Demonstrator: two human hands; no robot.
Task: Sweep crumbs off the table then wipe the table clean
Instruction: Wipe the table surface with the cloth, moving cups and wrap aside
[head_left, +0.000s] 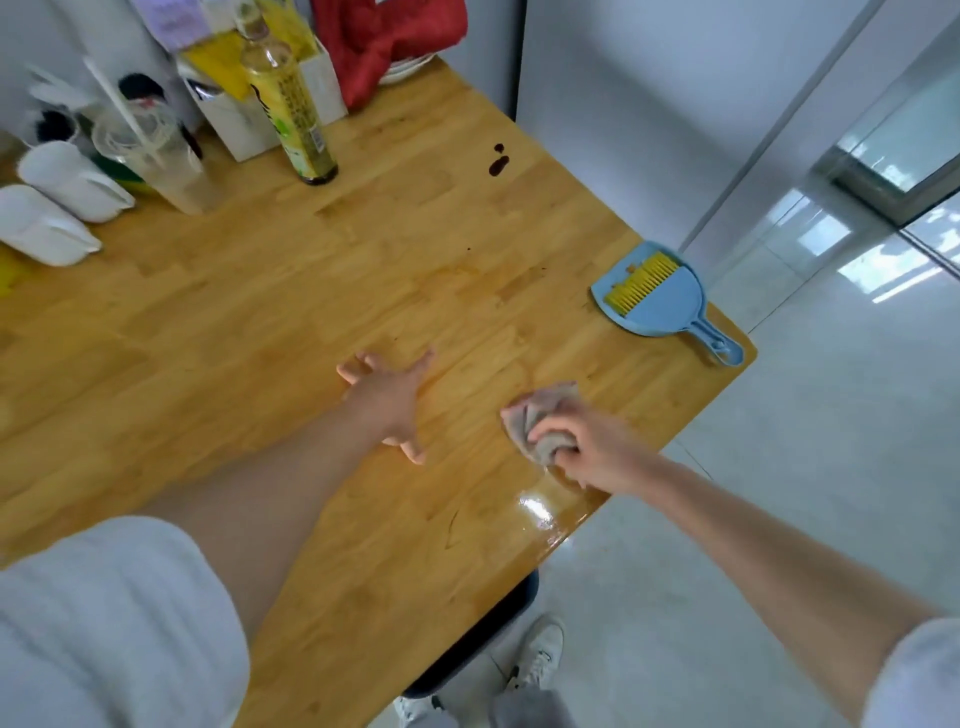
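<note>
My right hand (582, 447) grips a crumpled grey-pink cloth (540, 415) and holds it against the wooden table (311, 291) near its right edge. My left hand (389, 400) lies flat on the tabletop with fingers spread, a little to the left of the cloth. A wet sheen (535, 512) shows on the wood just in front of the cloth. A blue dustpan (660, 306) with a yellow comb and a few crumbs in it rests at the right edge. Two dark spots (498, 158) mark the wood farther back.
At the back left stand a tall bottle (296, 114), a plastic cup with a straw (156, 150), white containers (62, 197) and a white box (244, 119). A red cloth (384, 41) lies over plates at the far end. A dark chair (478, 639) sits under the near edge.
</note>
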